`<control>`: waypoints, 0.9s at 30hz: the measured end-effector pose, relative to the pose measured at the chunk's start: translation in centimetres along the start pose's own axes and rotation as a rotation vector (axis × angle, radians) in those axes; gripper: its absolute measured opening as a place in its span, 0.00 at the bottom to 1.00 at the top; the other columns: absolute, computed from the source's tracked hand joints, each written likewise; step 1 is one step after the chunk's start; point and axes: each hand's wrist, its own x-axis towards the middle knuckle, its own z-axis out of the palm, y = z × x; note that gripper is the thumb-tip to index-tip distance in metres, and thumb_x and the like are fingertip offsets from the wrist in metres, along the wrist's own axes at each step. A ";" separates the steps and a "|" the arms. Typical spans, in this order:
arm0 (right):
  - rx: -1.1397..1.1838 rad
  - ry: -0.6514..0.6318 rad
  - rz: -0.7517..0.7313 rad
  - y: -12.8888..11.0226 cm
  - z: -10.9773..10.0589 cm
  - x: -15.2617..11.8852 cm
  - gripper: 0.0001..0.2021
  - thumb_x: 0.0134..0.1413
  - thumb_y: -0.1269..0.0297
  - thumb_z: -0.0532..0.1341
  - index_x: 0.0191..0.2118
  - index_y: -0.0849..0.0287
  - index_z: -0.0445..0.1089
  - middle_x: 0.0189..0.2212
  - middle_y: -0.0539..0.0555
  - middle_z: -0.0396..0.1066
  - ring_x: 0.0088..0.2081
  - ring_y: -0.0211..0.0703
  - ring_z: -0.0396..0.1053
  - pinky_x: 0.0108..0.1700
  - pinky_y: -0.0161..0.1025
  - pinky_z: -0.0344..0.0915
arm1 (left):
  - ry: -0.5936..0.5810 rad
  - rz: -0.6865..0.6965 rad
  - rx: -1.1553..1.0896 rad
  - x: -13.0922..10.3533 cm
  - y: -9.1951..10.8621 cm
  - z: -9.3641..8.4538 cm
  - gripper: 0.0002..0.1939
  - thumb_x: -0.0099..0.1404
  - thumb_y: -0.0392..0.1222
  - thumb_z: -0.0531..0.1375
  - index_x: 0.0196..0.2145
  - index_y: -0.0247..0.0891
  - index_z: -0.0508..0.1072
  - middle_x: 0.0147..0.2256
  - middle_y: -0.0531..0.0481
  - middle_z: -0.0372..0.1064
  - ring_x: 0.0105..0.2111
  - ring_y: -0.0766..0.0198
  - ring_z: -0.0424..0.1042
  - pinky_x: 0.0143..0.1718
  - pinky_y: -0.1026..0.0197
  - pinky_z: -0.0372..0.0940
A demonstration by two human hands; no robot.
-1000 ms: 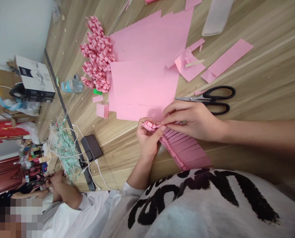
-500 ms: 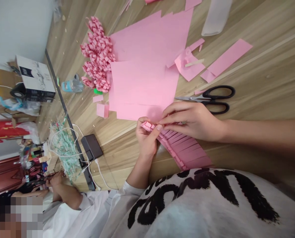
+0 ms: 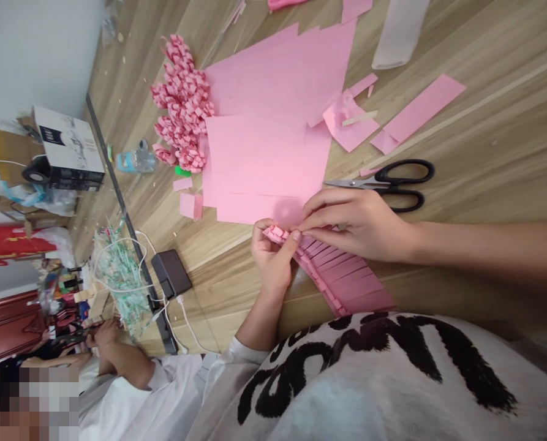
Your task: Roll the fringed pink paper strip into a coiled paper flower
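Observation:
A fringed pink paper strip (image 3: 351, 278) slants from my hands down to my shirt, its near edge folded into small loops. My left hand (image 3: 275, 254) pinches its upper end between thumb and fingers. Beside it, my right hand (image 3: 353, 223) has its fingertips together at the strip, next to my left thumb; the bit of paper between them is too small to make out. Scissors (image 3: 383, 182) with black handles lie just beyond my right hand. Flat pink sheets (image 3: 273, 141) are spread out past both hands.
Curled pink paper flowers (image 3: 184, 110) are piled left of the sheets. Pink scraps (image 3: 424, 110) lie at the right. Further left are a plastic bottle (image 3: 138, 160), a dark box (image 3: 171, 273) with white cables, and green-tinted strands (image 3: 121, 269). Another person's hand (image 3: 105, 337) shows at lower left.
My right fingertips have shifted very slightly at the strip. My left hand keeps its hold, and the view has moved a little.

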 end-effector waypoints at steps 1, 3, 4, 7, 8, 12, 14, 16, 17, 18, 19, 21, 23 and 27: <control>-0.004 0.000 -0.002 0.0 0.0 0.0 0.07 0.59 0.71 0.62 0.36 0.61 0.80 0.35 0.55 0.78 0.34 0.37 0.75 0.37 0.33 0.72 | 0.003 0.011 0.016 0.0 0.0 0.0 0.24 0.49 0.42 0.76 0.35 0.40 0.65 0.26 0.59 0.76 0.25 0.75 0.74 0.33 0.72 0.69; -0.008 -0.005 0.002 0.0 0.0 0.0 0.07 0.59 0.71 0.62 0.36 0.60 0.80 0.35 0.55 0.78 0.34 0.37 0.75 0.37 0.33 0.72 | 0.010 0.024 0.029 -0.1 0.0 -0.1 0.23 0.50 0.42 0.75 0.35 0.40 0.65 0.26 0.59 0.76 0.25 0.74 0.74 0.34 0.71 0.69; -0.008 -0.007 0.009 0.0 0.0 0.0 0.08 0.59 0.71 0.62 0.36 0.59 0.80 0.35 0.54 0.78 0.35 0.37 0.75 0.37 0.34 0.71 | 0.015 0.026 0.024 -0.1 0.0 -0.1 0.23 0.50 0.42 0.75 0.35 0.40 0.65 0.26 0.59 0.76 0.25 0.74 0.74 0.34 0.71 0.69; -0.009 -0.016 0.029 -0.1 0.0 -0.1 0.08 0.59 0.70 0.61 0.36 0.58 0.79 0.36 0.54 0.78 0.35 0.38 0.75 0.37 0.35 0.71 | 0.031 0.017 -0.018 0.0 0.1 0.1 0.23 0.49 0.40 0.76 0.34 0.40 0.65 0.26 0.59 0.77 0.25 0.74 0.75 0.34 0.72 0.70; -0.012 -0.020 0.028 -0.1 0.0 -0.1 0.08 0.59 0.70 0.61 0.36 0.58 0.79 0.36 0.54 0.78 0.35 0.38 0.74 0.37 0.35 0.71 | 0.036 0.014 -0.030 0.0 0.1 0.1 0.24 0.48 0.40 0.76 0.34 0.40 0.65 0.26 0.59 0.77 0.25 0.74 0.75 0.33 0.72 0.70; -0.038 -0.024 -0.032 0.0 0.1 -0.1 0.08 0.60 0.70 0.61 0.37 0.59 0.80 0.35 0.55 0.77 0.34 0.39 0.74 0.37 0.36 0.71 | 0.041 0.020 -0.045 0.1 0.0 0.2 0.23 0.48 0.40 0.76 0.33 0.40 0.65 0.25 0.59 0.77 0.25 0.73 0.77 0.32 0.73 0.70; -0.046 -0.019 -0.044 0.0 0.1 -0.2 0.08 0.60 0.70 0.62 0.38 0.60 0.80 0.35 0.55 0.77 0.34 0.39 0.73 0.36 0.36 0.71 | 0.042 0.029 -0.047 0.1 0.0 0.3 0.23 0.49 0.39 0.76 0.33 0.40 0.66 0.25 0.60 0.77 0.26 0.73 0.77 0.31 0.73 0.70; -0.056 -0.016 -0.036 0.1 0.2 -0.2 0.08 0.59 0.71 0.62 0.38 0.59 0.80 0.35 0.55 0.77 0.34 0.39 0.73 0.35 0.35 0.71 | 0.042 0.036 -0.046 0.1 -0.1 0.2 0.22 0.49 0.38 0.76 0.34 0.40 0.66 0.25 0.60 0.77 0.26 0.73 0.78 0.32 0.73 0.70; -0.061 -0.014 -0.034 0.1 0.2 -0.2 0.08 0.59 0.71 0.62 0.38 0.59 0.80 0.35 0.55 0.77 0.34 0.39 0.73 0.35 0.35 0.71 | 0.043 0.040 -0.044 0.1 -0.1 0.2 0.22 0.49 0.38 0.76 0.34 0.40 0.66 0.25 0.60 0.77 0.26 0.73 0.78 0.32 0.73 0.70; -0.066 -0.011 -0.034 0.1 0.2 -0.2 0.08 0.60 0.71 0.62 0.38 0.59 0.79 0.35 0.55 0.77 0.34 0.39 0.73 0.35 0.35 0.71 | 0.042 0.044 -0.042 0.1 0.0 0.2 0.22 0.49 0.38 0.75 0.34 0.40 0.67 0.25 0.60 0.77 0.27 0.73 0.78 0.33 0.73 0.71; -0.072 -0.009 -0.038 0.1 0.2 -0.2 0.08 0.60 0.70 0.61 0.37 0.59 0.79 0.35 0.55 0.77 0.34 0.39 0.73 0.36 0.35 0.71 | 0.041 0.048 -0.039 0.1 0.0 0.2 0.22 0.49 0.38 0.75 0.34 0.40 0.67 0.26 0.60 0.78 0.27 0.73 0.79 0.33 0.73 0.71; -0.080 -0.009 -0.040 0.1 0.1 -0.2 0.08 0.60 0.70 0.61 0.36 0.60 0.79 0.35 0.56 0.77 0.34 0.39 0.73 0.35 0.36 0.71 | 0.034 0.052 -0.037 0.0 0.0 0.2 0.22 0.49 0.38 0.76 0.35 0.40 0.67 0.27 0.59 0.78 0.28 0.73 0.79 0.34 0.73 0.71; -0.086 -0.009 -0.031 0.1 0.1 -0.2 0.08 0.61 0.70 0.60 0.35 0.61 0.79 0.35 0.56 0.77 0.34 0.39 0.73 0.35 0.36 0.71 | 0.027 0.048 -0.040 0.0 0.0 0.2 0.22 0.49 0.38 0.76 0.35 0.40 0.68 0.27 0.59 0.79 0.28 0.73 0.79 0.35 0.73 0.72; -0.087 -0.017 -0.035 0.0 0.1 -0.1 0.09 0.61 0.70 0.60 0.34 0.61 0.79 0.35 0.56 0.77 0.33 0.39 0.73 0.35 0.36 0.71 | 0.026 0.035 -0.052 0.1 0.1 0.0 0.23 0.47 0.36 0.76 0.35 0.40 0.67 0.26 0.59 0.79 0.27 0.73 0.79 0.34 0.74 0.71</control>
